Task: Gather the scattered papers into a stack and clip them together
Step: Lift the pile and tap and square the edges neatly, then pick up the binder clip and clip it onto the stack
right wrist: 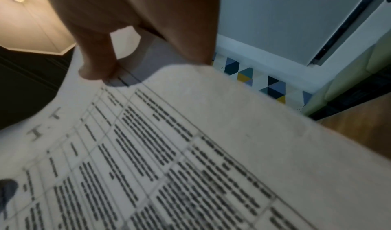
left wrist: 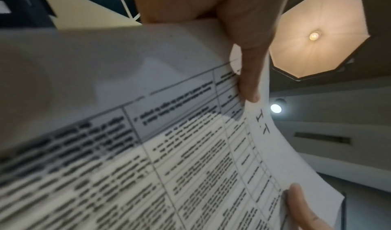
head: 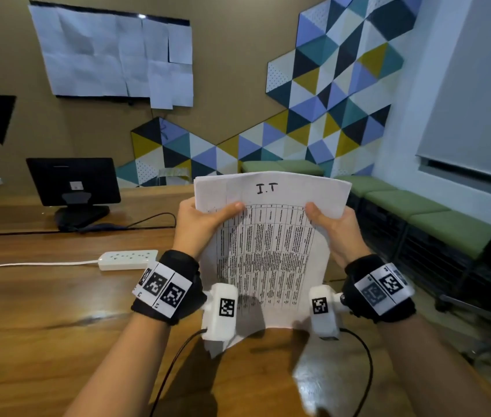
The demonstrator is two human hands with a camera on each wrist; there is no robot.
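Between your two grips, the papers (head: 271, 251) stand gathered as one stack, lower edge on the surface (head: 42, 326). Your left hand (head: 200, 225) and right hand (head: 335, 228) each pinch an upper side edge. Clipping remains; no clip is visible.

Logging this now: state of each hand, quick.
Left hand: grips the paper stack at its left edge.
Right hand: grips the stack's right edge.
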